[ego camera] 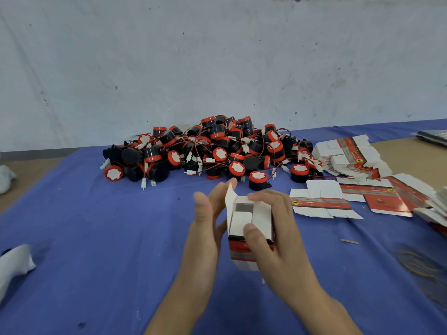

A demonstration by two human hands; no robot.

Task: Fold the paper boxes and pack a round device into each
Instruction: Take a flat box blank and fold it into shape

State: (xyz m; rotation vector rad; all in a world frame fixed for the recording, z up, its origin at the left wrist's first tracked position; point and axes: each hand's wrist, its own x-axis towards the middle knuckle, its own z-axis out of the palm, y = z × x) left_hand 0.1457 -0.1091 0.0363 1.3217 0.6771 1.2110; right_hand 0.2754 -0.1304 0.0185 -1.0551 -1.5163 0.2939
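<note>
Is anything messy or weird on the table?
Yes. The round devices lie in a jumbled heap, and the flat boxes at the right are fanned out askew. The half-folded box looks undamaged.

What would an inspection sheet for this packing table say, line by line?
Surface: blue cloth over a brown tabletop, a few dark specks.
Job's things: one paper box, half folded, top flaps open, no device seen inside; pile of round devices behind it; flat box blanks stacked and spread to the right.
Clutter: white cloth at the left edge; yellow rubber bands at the right.
Hands: right hand grips the box, thumb on a flap; left hand rests straight fingers against its left flap.
Cables: red wires with white plugs, tangled through the pile.
Surroundings: scuffed white wall behind.
</note>
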